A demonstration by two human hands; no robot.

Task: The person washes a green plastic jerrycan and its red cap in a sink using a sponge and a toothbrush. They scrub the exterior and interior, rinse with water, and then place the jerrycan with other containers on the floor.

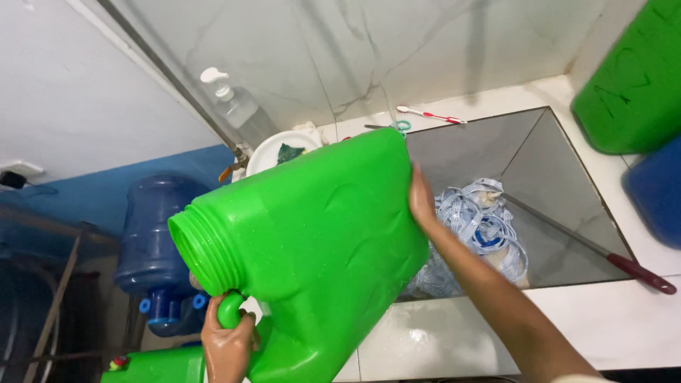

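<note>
home wash area, tiled sink basin [560,177], marble-look wall, soap pump bottle [237,106], toothbrush [429,113], blue water jug [152,241]

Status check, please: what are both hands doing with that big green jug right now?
Left hand gripping the handle of the green jug. Right hand flat on its base. Jug tilted, uncapped, over the counter beside the sink. Nothing blocking it.
</note>
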